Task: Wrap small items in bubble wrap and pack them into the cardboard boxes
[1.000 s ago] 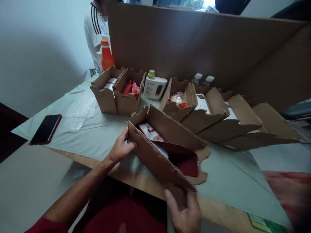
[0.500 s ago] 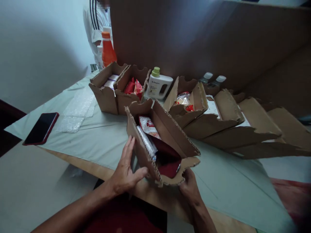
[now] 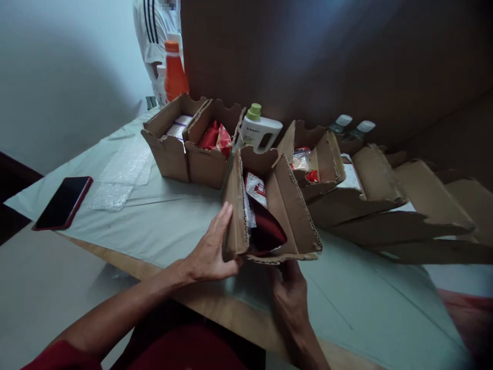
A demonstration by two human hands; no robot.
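My left hand (image 3: 211, 252) presses flat against the left wall of an open cardboard box (image 3: 292, 216) near the table's front edge, thumb hooked under its corner. Under the box's front edge, my right hand (image 3: 289, 298) grips the bottom. Inside the box lie a red-and-white packet (image 3: 257, 188), a clear wrapped item and a dark red pouch (image 3: 267, 232). The box points away from me, toward the row of other boxes.
Two open boxes (image 3: 192, 141) with red packets stand at the back left, more torn boxes (image 3: 370, 190) to the right. A white bottle (image 3: 259, 132), an orange bottle (image 3: 175, 77), a phone (image 3: 63, 202), bubble wrap (image 3: 123, 174). A person in a striped shirt (image 3: 152, 36) stands behind.
The box has turned from lying slantwise to pointing straight away and slid toward the back row. My left hand moved along its left wall; my right hand came under its front edge.
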